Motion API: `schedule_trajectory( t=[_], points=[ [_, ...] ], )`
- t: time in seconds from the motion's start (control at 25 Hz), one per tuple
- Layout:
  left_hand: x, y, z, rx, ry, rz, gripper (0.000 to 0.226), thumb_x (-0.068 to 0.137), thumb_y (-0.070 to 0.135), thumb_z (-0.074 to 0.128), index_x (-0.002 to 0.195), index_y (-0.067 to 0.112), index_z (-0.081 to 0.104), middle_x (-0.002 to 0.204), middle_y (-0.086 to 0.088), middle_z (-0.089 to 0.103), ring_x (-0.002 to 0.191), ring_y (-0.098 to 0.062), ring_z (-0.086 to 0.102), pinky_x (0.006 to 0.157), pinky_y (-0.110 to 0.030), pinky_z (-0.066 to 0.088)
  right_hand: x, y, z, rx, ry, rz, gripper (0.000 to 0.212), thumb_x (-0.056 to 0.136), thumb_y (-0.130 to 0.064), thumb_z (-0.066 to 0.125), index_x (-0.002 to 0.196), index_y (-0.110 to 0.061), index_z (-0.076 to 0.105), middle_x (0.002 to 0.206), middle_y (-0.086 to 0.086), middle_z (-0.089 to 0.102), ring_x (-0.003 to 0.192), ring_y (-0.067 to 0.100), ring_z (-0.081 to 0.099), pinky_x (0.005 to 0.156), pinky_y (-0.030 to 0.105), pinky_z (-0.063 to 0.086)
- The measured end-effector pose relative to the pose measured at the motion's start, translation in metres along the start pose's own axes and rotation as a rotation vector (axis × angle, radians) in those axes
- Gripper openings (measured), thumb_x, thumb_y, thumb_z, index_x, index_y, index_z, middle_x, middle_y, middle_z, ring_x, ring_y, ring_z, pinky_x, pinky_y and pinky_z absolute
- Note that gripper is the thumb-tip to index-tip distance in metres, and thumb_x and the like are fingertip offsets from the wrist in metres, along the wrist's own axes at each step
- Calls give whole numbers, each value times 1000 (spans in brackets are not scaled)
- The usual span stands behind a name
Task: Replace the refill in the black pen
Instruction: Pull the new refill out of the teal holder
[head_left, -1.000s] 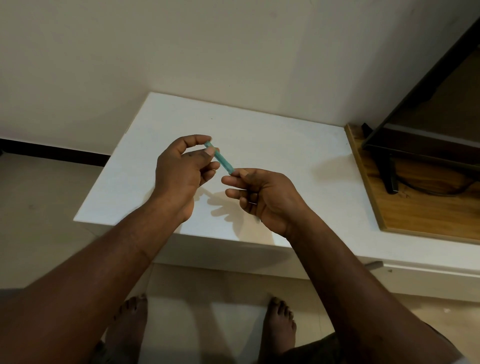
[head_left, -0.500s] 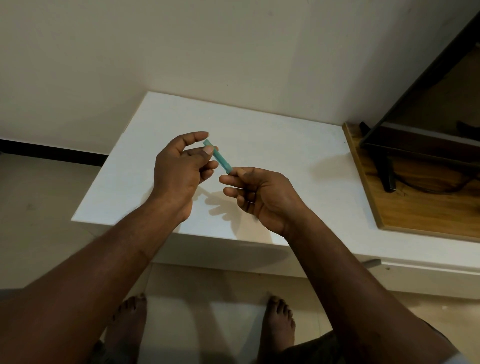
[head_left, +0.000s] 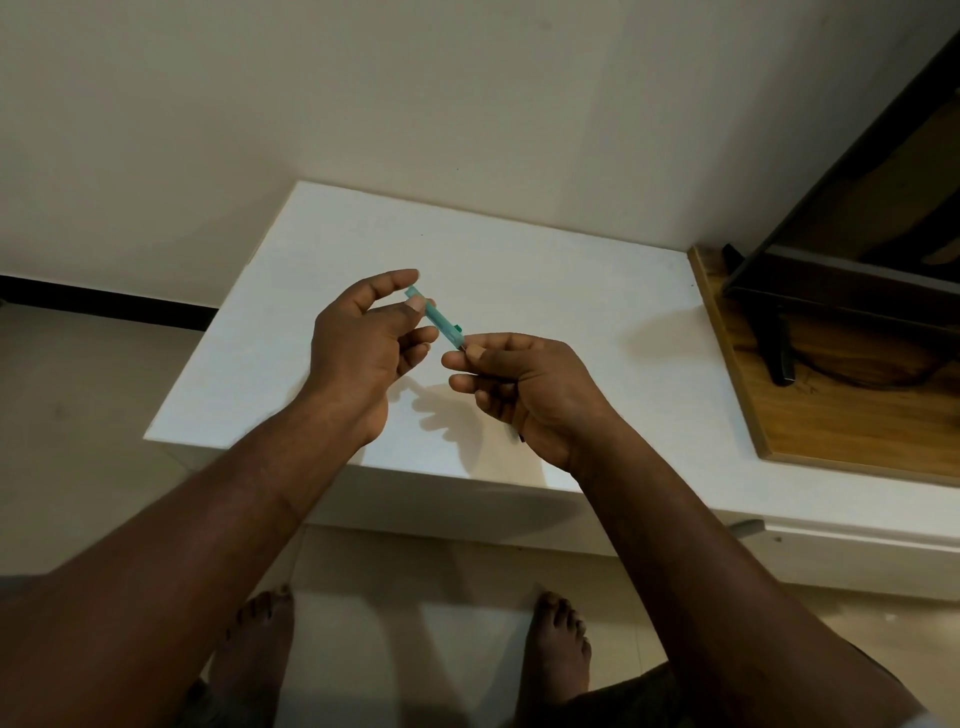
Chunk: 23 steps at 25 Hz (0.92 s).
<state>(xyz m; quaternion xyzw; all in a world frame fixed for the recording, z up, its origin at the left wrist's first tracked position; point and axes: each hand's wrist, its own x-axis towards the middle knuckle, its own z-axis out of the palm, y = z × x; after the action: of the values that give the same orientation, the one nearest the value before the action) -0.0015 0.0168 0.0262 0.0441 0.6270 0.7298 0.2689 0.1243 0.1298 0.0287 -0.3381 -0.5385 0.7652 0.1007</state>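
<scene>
A slim teal pen part (head_left: 439, 319) is held slanted in the air above the white cabinet top (head_left: 545, 291). My left hand (head_left: 363, 348) pinches its upper end between thumb and middle finger, with the index finger lifted. My right hand (head_left: 524, 384) grips the lower end with thumb and curled fingers; a dark stub shows where the teal piece meets my thumb. The rest of the pen is hidden inside my right fist, apart from a small tip poking out below the palm.
A wooden board (head_left: 841, 415) lies on the right of the cabinet, with a dark screen and its stand (head_left: 779, 343) on it. The wall rises directly behind. My bare feet (head_left: 561, 644) stand on the tiled floor below.
Both hands stay nearly in place. The teal piece has slid a little out from my right hand, showing more of its length and a small green mark.
</scene>
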Motion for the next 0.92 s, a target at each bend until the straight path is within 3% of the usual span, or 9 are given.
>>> schedule_trajectory(
  t=[0.32,0.6,0.92],
  points=[
    [1,-2,-2,-78,5,-152,18,97,13,69,109,24,77,108,-7,77,86,-18,78,66,-25,60,-3,-4,4,-268,97,-133,12,100,-9,68,110,-9,75,90,7,84,76,17,79,64,21,57],
    [4,-3,-3,-108,23,-192,11,96,14,70,106,18,74,98,-4,80,68,-12,77,59,-23,59,-6,-9,1,-480,187,-254,14,90,-11,78,101,-20,76,84,0,83,76,12,80,62,19,51],
    [5,-3,-4,-126,27,-219,9,97,15,69,106,17,71,91,-2,81,66,-13,77,57,-24,58,-6,-10,-3,-647,313,-384,13,86,-17,85,95,-25,80,78,-9,81,73,3,74,70,26,57]
  ],
)
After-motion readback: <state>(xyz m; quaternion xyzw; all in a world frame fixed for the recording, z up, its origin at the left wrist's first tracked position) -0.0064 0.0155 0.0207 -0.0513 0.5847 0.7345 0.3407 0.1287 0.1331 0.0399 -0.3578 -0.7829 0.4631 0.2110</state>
